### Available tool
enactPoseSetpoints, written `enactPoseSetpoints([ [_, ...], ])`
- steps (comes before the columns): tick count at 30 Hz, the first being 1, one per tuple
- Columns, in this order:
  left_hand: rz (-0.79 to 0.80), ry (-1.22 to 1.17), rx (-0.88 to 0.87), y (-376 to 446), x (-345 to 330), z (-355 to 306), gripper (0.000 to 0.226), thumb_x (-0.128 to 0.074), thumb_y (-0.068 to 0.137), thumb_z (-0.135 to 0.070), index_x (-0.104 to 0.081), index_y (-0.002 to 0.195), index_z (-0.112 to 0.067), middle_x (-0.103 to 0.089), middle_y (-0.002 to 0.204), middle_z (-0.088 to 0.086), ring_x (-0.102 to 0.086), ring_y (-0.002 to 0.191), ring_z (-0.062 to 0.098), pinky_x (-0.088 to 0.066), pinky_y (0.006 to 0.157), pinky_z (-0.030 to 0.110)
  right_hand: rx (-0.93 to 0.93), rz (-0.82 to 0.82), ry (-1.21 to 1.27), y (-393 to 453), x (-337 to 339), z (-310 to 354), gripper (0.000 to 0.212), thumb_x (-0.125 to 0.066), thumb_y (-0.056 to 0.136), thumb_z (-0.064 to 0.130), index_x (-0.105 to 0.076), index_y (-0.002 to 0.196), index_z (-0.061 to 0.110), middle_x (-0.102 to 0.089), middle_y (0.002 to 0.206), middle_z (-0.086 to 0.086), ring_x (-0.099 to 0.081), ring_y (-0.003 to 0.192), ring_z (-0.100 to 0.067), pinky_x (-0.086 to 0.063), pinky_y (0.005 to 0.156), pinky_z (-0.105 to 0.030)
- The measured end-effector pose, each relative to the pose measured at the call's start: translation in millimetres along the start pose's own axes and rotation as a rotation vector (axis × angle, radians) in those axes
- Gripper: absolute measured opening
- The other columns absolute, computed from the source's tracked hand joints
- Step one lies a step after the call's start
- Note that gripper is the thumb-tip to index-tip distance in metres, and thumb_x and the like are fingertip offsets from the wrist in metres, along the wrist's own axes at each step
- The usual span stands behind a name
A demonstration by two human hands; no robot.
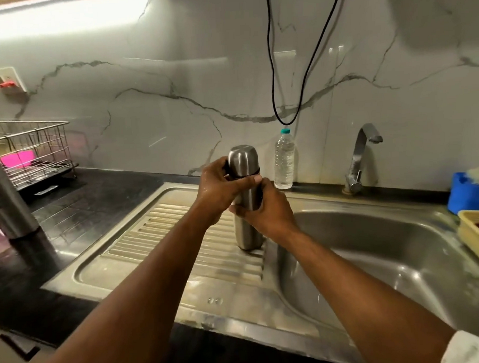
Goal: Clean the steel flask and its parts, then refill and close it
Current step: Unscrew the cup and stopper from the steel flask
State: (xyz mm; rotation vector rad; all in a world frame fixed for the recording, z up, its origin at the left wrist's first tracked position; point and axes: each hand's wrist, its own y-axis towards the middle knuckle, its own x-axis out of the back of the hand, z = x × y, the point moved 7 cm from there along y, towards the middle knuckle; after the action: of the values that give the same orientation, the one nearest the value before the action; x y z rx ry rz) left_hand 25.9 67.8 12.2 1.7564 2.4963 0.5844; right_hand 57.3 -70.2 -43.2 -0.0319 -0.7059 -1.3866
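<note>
Head view shows the steel flask (247, 208) upright on the sink's ribbed drainboard (158, 239), cap (243, 160) on, left hand (219, 187) gripping the cap, right hand (267, 210) grasping the body, so either opening or final closing, I cannot tell.

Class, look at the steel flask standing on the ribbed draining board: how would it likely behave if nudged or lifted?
The steel flask is tall and narrow, so probably tippy on the ribs. Its smooth metal likely slips in wet hands.
</note>
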Motion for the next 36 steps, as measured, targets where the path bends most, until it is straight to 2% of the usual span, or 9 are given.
enactPoseSetpoints([
  [6,0.05,0.04,-0.019,-4,-4,-5,0.066,-0.099,0.066,-0.032,-0.069,0.124,-0.022,-0.077,0.11,-0.006,-0.074,0.103,0.011,-0.061,0.091,0.034,-0.028,0.035,0.134,4,1,0,0.074,-0.096,0.067,0.038,-0.05,0.125,0.03,-0.066,0.115,0.012,-0.065,0.106,-0.011,-0.057,0.091,-0.031],
  [9,0.049,0.074,-0.004,0,-2,-3,0.068,-0.097,0.07,-0.032,-0.066,0.13,-0.023,-0.075,0.114,-0.006,-0.072,0.106,0.012,-0.059,0.092,0.033,-0.068,0.104,0.267,18,-9,1,0.081,-0.098,0.064,0.027,-0.052,0.131,0.024,-0.067,0.119,0.009,-0.065,0.111,-0.015,-0.056,0.098,-0.037],
  [13,0.078,-0.003,-0.032,13,4,-13,0.07,-0.09,0.081,-0.02,-0.058,0.143,-0.023,-0.068,0.13,-0.001,-0.065,0.12,0.015,-0.055,0.102,0.035,-0.123,0.111,0.333,29,-21,-14,0.081,-0.098,0.063,0.028,-0.055,0.132,0.025,-0.067,0.122,0.003,-0.064,0.114,-0.018,-0.056,0.101,-0.046],
  [18,0.258,0.093,-0.077,30,3,-33,0.065,-0.078,0.089,-0.002,-0.057,0.148,-0.016,-0.066,0.136,-0.002,-0.064,0.122,0.014,-0.053,0.111,0.041,-0.107,0.093,0.299,29,-25,-20,0.082,-0.094,0.07,0.033,-0.048,0.138,0.025,-0.062,0.126,-0.001,-0.061,0.115,-0.019,-0.055,0.099,-0.041],
  [21,0.22,0.217,-0.133,30,6,-41,0.062,-0.086,0.085,-0.015,-0.063,0.143,-0.015,-0.069,0.131,-0.002,-0.067,0.116,0.012,-0.056,0.108,0.041,-0.108,0.094,0.3,28,-24,-18,0.08,-0.094,0.072,0.031,-0.048,0.137,0.025,-0.061,0.125,-0.001,-0.06,0.114,-0.019,-0.054,0.093,-0.035],
  [24,0.04,0.493,-0.262,27,8,-55,0.073,-0.092,0.072,-0.049,-0.071,0.132,-0.014,-0.075,0.119,0.001,-0.07,0.104,0.013,-0.06,0.096,0.033,-0.089,0.051,0.311,25,-24,-15,0.074,-0.094,0.072,0.026,-0.051,0.132,0.024,-0.062,0.119,0.001,-0.061,0.107,-0.016,-0.052,0.082,-0.025],
  [29,-0.222,0.553,-0.36,23,18,-78,0.065,-0.088,0.062,-0.073,-0.078,0.096,-0.019,-0.075,0.084,-0.004,-0.071,0.077,0.012,-0.064,0.079,0.039,-0.069,0.02,0.315,23,-25,-15,0.071,-0.096,0.067,0.022,-0.056,0.126,0.023,-0.065,0.111,0.002,-0.065,0.1,-0.013,-0.056,0.085,-0.032],
  [31,-0.247,0.53,-0.312,28,22,-82,0.066,-0.087,0.063,-0.074,-0.078,0.098,-0.019,-0.076,0.087,-0.003,-0.071,0.083,0.013,-0.063,0.083,0.041,-0.069,0.015,0.313,23,-25,-15,0.072,-0.096,0.066,0.021,-0.056,0.126,0.023,-0.066,0.111,0.002,-0.066,0.099,-0.014,-0.057,0.086,-0.035],
  [36,-0.114,0.55,-0.201,28,21,-77,0.089,-0.09,0.063,-0.069,-0.07,0.133,-0.018,-0.072,0.126,-0.001,-0.064,0.113,0.015,-0.054,0.102,0.038,-0.069,0.029,0.316,23,-25,-14,0.07,-0.095,0.069,0.02,-0.052,0.125,0.027,-0.062,0.108,0.009,-0.061,0.095,-0.005,-0.051,0.078,-0.024],
])
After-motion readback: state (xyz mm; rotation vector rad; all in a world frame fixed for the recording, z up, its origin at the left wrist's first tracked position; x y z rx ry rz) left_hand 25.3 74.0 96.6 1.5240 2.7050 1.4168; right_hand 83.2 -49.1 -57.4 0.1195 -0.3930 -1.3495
